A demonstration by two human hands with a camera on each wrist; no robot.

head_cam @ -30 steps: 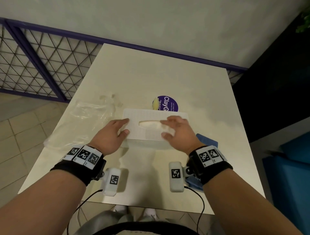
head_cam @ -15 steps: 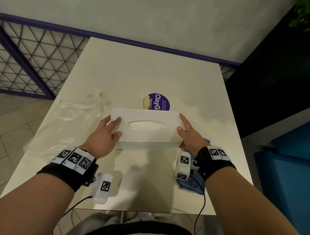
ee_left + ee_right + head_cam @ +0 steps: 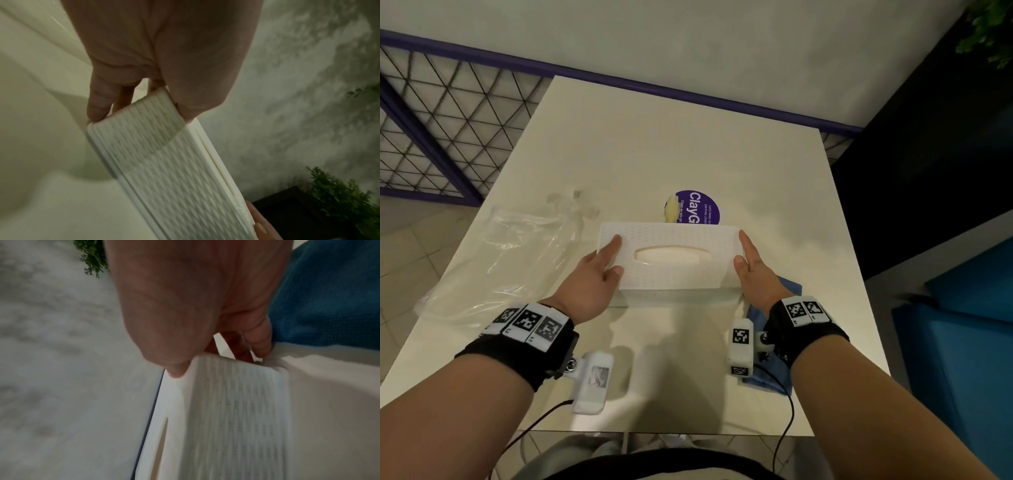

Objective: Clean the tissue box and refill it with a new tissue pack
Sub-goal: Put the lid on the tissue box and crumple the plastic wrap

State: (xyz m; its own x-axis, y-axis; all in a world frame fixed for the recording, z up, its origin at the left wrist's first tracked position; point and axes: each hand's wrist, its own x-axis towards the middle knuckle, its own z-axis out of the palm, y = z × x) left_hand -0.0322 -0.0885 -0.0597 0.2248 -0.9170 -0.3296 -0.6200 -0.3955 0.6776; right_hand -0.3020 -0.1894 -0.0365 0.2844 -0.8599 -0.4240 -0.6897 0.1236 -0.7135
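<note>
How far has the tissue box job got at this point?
Nearly finished, it seems. Done: the lid sits on the tissue box, tissue shows in its slot, and an empty plastic wrapper lies on the table. In hand: left hand and right hand grip the box ends. Left: no tissue is pulled through the slot yet.

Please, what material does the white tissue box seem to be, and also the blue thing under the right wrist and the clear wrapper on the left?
Tissue box: probably rigid moulded plastic, matt white, with an even woven relief and crisp edges.
Blue cloth: soft fabric, likely microfibre or terry; a fuzzy knit surface shows.
Clear wrapper: thin plastic film, transparent, crinkled, with glossy highlights.
</note>
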